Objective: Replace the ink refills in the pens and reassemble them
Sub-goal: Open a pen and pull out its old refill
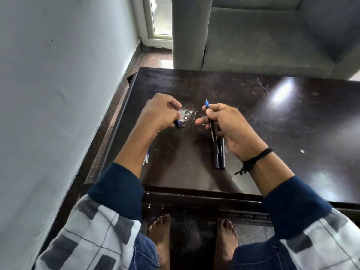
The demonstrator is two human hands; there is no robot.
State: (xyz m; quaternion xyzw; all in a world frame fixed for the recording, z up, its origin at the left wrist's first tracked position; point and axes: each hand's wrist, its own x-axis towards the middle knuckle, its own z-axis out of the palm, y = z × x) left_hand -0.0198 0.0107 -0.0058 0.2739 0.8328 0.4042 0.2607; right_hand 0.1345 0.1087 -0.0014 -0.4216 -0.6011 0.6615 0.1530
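Left hand [159, 112] hides most of a dark pen piece [177, 124]; forearm [136, 145] covers part of the refills [146, 160]

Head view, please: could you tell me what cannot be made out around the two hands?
All head view:
Small dark piece in the left hand: fingers cover most of it.
Refills on the table: left forearm hides them; count unclear.
Lying pens: upper ends behind the right hand, which holds another pen.
Clear item: blurred, unidentifiable.
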